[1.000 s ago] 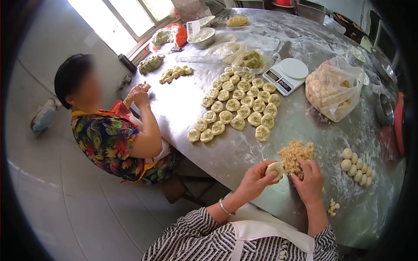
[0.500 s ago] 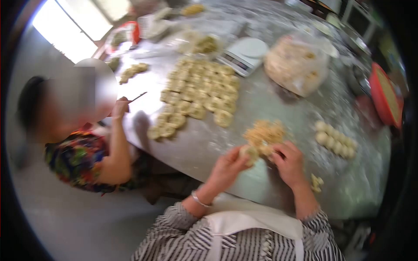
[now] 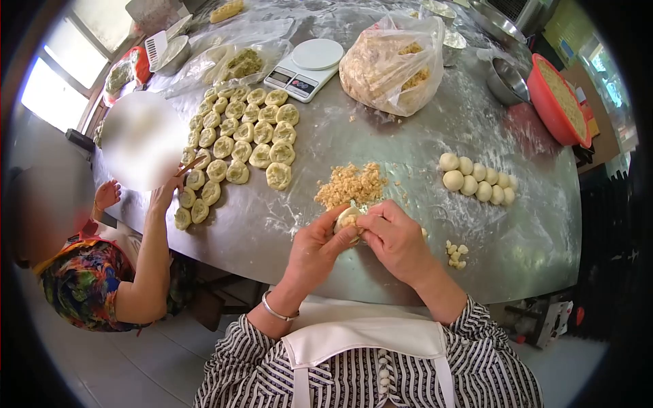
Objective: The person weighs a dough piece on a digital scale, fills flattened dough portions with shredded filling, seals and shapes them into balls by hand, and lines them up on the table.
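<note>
A round dough piece [image 3: 349, 219] with crumbly filling showing in its middle is cupped in my left hand [image 3: 314, 246], thumb against its near side. My right hand [image 3: 396, 239] pinches the right edge of the same dough piece, its fingers drawn together. Just beyond both hands lies a loose heap of crumbly tan filling [image 3: 354, 183] on the metal table [image 3: 306, 149]. To the right are two rows of smooth white dough balls [image 3: 476, 178]. Nearer to me lie several small dough scraps [image 3: 456, 254].
Many flattened filled dough rounds [image 3: 241, 132] cover the left of the table. Behind them stand a kitchen scale [image 3: 306, 68] and a plastic bag of filling [image 3: 391, 68]. A red basin [image 3: 559, 102] and steel bowl [image 3: 507, 81] are far right. Another person [image 3: 139, 285] holds a thin tool at left.
My view has turned and sharpened, so the table's things appear shifted left. Both hands now meet at the dough piece, my right hand closer to it. The other person's tool is now beside the dough rounds.
</note>
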The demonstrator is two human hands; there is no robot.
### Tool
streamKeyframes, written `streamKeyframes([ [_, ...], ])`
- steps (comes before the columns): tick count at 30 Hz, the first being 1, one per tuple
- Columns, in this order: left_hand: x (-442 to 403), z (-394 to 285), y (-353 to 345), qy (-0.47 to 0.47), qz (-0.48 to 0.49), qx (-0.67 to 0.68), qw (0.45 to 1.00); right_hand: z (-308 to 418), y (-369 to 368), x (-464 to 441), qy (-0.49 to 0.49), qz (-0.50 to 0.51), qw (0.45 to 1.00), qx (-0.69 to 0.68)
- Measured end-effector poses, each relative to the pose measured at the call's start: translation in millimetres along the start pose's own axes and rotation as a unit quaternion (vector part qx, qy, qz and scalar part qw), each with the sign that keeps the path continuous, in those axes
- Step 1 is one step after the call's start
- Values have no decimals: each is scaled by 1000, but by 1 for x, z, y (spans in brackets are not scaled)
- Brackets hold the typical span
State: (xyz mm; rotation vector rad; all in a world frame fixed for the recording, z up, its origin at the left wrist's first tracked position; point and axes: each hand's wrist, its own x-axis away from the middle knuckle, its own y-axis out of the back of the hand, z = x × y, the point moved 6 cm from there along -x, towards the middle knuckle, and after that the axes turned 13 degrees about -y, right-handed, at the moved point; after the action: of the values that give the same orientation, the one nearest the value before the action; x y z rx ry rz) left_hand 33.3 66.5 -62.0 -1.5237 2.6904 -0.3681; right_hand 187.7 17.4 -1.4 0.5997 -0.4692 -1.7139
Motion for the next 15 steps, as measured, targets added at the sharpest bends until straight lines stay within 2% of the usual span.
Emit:
streamKeyframes([
  [6, -5, 2, -2, -35, -15, -3, 999, 11, -1, -1, 66, -39, 997, 23],
  [9, -9, 0, -1, -15, -39, 72, 997, -2, 1, -1, -14, -38, 998, -48],
  [12, -10, -5, 5, 34, -38, 99, 994, -14, 14, -5, -24, -78, 996, -40],
  [13, -9, -6, 7, 40, -38, 118, 991, -28, 16, -5, -87, -54, 994, -40],
  [15, -8, -9, 11, 50, -39, 155, 986, -27, 21, -4, -59, -40, 997, -10],
])
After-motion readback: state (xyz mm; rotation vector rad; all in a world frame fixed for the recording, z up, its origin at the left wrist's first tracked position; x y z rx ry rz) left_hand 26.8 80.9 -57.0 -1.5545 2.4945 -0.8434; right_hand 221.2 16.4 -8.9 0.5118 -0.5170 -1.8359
